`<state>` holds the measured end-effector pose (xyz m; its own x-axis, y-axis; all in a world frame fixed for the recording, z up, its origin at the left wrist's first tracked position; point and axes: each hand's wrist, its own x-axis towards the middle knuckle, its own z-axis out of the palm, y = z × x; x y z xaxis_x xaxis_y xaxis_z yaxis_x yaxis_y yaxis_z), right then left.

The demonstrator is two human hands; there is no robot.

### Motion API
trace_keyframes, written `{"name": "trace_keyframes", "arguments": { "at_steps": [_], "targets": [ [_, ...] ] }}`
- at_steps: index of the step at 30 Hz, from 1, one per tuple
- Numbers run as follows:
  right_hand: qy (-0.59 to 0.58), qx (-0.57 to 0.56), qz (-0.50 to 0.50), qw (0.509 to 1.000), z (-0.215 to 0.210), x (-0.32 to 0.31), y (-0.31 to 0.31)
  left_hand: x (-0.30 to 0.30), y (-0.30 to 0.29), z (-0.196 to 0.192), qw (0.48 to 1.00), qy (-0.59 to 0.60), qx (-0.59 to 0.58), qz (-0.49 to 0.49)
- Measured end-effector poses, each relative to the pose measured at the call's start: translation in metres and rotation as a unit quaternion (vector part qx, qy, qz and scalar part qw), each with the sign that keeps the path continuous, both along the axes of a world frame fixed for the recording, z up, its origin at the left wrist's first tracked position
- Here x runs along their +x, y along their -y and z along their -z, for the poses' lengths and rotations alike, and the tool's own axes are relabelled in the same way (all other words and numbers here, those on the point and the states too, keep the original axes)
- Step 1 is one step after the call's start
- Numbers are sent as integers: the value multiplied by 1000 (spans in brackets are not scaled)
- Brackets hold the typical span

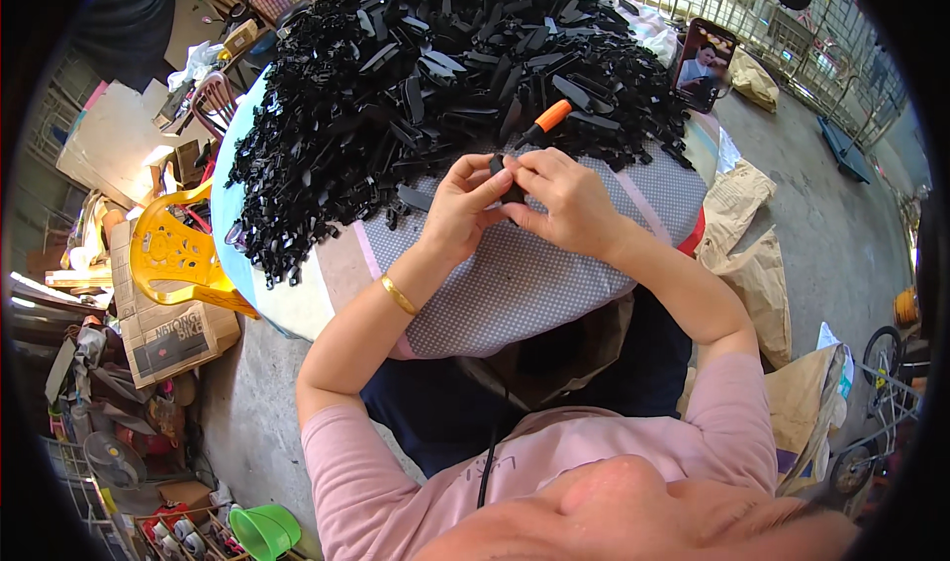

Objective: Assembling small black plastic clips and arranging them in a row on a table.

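My left hand (461, 205) and my right hand (572, 203) meet above the near side of the round table, both closed. Between their fingertips is a small black plastic piece (512, 191), partly covered by the fingers. Just beyond them, a tool with an orange-and-black handle (552, 117) lies at the edge of a big heap of black plastic parts (435, 66). Some parts in the heap are long and flat, others small. One flat black strip (414, 198) rests beside my left hand on the grey dotted cloth (505, 294).
A phone (705, 64) stands upright at the table's right edge. An open brown paper bag (569, 363) sits at my lap under the table edge. Left are a yellow plastic chair (178, 249) and a cardboard box (173, 338); right, more paper bags (757, 284). A green bucket (264, 531) stands lower left.
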<state>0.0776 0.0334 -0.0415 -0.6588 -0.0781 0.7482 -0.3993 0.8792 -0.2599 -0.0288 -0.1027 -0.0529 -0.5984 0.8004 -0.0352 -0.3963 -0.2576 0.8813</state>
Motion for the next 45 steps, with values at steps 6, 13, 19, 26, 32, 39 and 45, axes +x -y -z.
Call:
{"name": "trace_keyframes", "arguments": {
  "at_steps": [6,13,19,26,32,39,45],
  "targets": [
    [105,-237,32,965,-11,26,21,-10,7,-11,966,-247,-77,20],
    [224,-69,41,971,3,33,33,-45,61,-64,627,-683,-373,26],
    [115,-75,149,979,-4,28,-20,-46,55,-48,569,-705,-423,-2],
    [208,24,372,904,6,34,-67,-35,35,-44,764,-577,-274,-88],
    [145,41,281,948,29,17,-67,-17,13,-32,972,-165,-147,82],
    [69,-36,203,976,10,10,-70,-27,17,-21,989,-55,-89,109],
    [79,-49,134,987,-11,-25,-65,-24,11,-19,990,-77,-87,80]
  ]
}}
